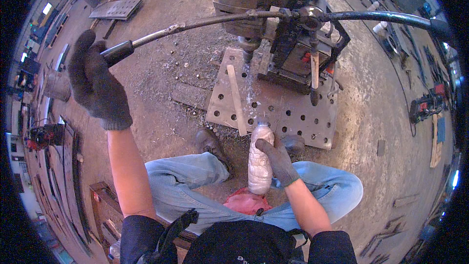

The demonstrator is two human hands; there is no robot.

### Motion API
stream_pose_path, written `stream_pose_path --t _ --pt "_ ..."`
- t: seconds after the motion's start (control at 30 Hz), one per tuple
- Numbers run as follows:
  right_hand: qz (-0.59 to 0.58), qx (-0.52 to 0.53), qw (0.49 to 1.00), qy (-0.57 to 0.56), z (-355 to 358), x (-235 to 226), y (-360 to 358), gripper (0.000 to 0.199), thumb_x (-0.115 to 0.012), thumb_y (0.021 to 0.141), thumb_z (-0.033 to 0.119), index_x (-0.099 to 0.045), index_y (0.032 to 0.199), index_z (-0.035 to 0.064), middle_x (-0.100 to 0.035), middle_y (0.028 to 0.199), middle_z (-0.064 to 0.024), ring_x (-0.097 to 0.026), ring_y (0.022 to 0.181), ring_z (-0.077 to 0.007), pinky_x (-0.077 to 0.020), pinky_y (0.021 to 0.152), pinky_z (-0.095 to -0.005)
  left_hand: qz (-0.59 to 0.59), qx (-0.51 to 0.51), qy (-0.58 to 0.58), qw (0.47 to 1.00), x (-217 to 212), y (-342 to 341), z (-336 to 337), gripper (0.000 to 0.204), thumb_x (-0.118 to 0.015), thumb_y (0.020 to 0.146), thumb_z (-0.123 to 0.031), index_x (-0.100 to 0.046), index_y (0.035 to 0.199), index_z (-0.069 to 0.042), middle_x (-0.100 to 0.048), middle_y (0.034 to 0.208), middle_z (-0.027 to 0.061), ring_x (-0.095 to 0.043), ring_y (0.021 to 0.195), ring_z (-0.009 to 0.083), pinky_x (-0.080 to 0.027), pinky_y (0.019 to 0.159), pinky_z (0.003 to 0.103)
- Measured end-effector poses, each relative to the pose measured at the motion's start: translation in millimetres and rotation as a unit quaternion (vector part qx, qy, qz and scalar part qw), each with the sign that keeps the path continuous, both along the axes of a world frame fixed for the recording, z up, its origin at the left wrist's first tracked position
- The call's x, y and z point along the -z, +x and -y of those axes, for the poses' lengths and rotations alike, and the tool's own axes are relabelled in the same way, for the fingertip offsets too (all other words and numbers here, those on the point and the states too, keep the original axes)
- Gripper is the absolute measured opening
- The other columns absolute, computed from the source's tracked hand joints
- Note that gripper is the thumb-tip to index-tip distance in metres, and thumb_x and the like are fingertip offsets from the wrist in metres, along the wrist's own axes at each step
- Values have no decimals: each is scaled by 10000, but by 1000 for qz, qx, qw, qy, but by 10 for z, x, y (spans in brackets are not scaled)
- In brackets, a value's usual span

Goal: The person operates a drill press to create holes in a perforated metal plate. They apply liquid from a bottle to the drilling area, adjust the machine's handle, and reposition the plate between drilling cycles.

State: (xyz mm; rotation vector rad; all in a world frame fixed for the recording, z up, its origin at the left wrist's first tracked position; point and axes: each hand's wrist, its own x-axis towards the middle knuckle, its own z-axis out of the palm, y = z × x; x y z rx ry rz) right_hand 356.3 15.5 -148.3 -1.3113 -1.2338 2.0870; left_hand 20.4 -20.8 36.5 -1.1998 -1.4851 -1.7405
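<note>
In a dark glove, my left hand is at the far left, closed around the black grip of a long lever. The lever runs to the hub of a drill machine. My gloved right hand grips a bottle wrapped in whitish crinkled material, its top pointing at the machine. Below the drill's chuck lies a steel plate with rows of round holes. A wet whitish streak crosses the plate between chuck and bottle. A flat strip rests on the plate's left part.
Metal shavings litter the floor left of the plate. My boot stands near the plate's front edge. A red cloth or bag lies between my legs. Another perforated plate is at the far left; a red-and-black machine stands at right.
</note>
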Motion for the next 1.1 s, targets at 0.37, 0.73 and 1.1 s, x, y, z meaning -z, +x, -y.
stream_pose_path --t 0.37,0.73,1.1 --pt "-39 18 981 -191 -14 213 91 443 -674 864 358 -542 1173 70 -617 926 -42 -616 743 -137 -527 642 -297 10 -11 -97 995 -28 -34 77 182 -592 929 -89 -665 1049 26 -673 973 97 -633 853 157 -508 751 279" --pt "-43 -3 990 -137 15 164 59 480 -682 855 360 -531 1196 58 -611 1016 -54 -606 841 -150 -517 732 -310 -87 -124 -142 978 -103 -1 86 106 -646 880 -81 -713 916 -6 -667 836 87 -614 775 153 -489 688 282" --pt "-47 -73 996 -20 43 36 7 585 -701 809 368 -510 1227 6 -600 1094 -105 -581 957 -188 -496 837 -331 -134 -160 -181 961 -128 77 66 81 -680 845 -123 -702 872 -50 -689 921 125 -661 807 246 -516 716 335"
